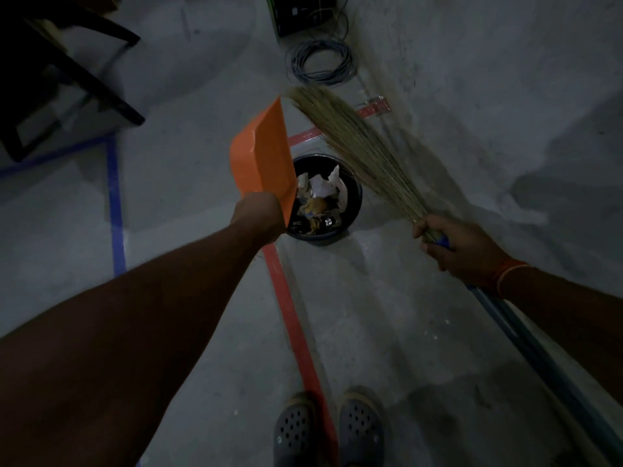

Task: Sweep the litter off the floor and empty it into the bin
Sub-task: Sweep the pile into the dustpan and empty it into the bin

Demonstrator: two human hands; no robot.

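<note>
Tipping litter out, the orange dustpan (259, 153) is gripped by the left hand (261, 214) beside the black bin (354, 193). The grass broom (357, 153) is clenched in the right hand (455, 244), held clear.

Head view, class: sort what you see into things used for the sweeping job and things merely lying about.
In use: orange dustpan, grass broom, black bin, left hand, right hand.
Lying about: coiled cable, dark chair, black box.

Orange dustpan (258, 153), black bin (354, 193), straw-tan broom (357, 143), red tape (290, 305).
</note>
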